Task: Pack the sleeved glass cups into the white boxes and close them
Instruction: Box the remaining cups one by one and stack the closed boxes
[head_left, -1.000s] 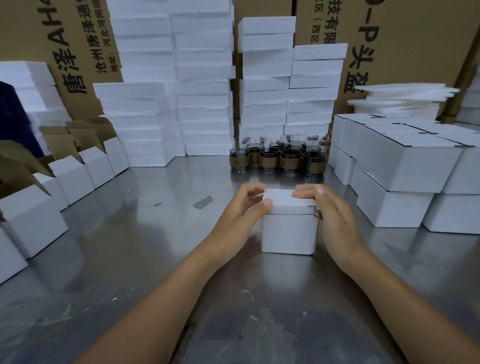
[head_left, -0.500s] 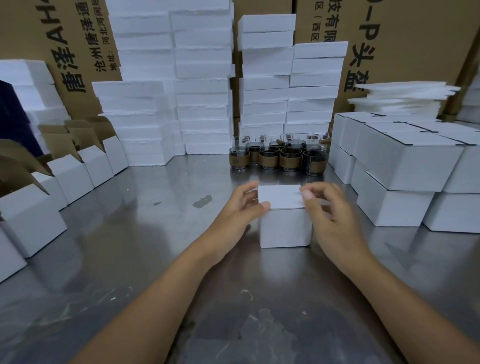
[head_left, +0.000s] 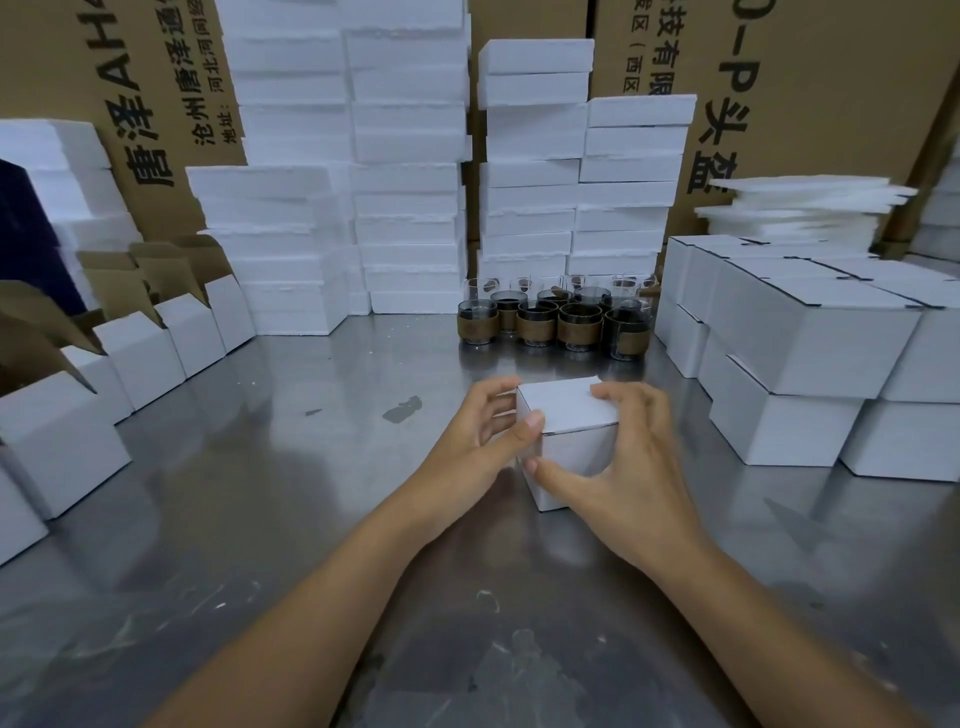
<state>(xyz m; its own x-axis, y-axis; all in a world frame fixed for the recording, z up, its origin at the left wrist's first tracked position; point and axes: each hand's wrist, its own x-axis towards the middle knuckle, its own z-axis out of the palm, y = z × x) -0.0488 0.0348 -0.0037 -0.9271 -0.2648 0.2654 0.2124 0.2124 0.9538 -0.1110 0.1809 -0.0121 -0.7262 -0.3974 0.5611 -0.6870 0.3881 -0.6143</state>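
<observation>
I have a closed white box (head_left: 569, 441) between both hands in the middle of the counter (head_left: 270, 467), turned so one corner faces me. My left hand (head_left: 488, 431) wraps its left side, thumb pressed on the near top edge and fingers curled round the far side. My right hand (head_left: 623, 457) spans the right side, fingertips on the lid's far edge and thumb low on the front face. Both hands grip the box; neither is slack.

The lid looks flat and seated, with only a thin dark seam along its front edge, so I judge this box finished and ready to join the closed boxes (head_left: 810, 364) stacked along the right edge of the counter. To do that well I would keep the pressure on the side walls and not on the lid centre, since thin card bows easily, and lift it level so the cup inside does not knock about. I cannot see the cup; I take its presence on trust.

The remaining sleeved glass cups (head_left: 556, 319) stand clustered towards the back edge, just beyond the box, so I would carry it sideways, not forward. Open empty boxes (head_left: 156, 343) wait in a row along the left edge.
</observation>
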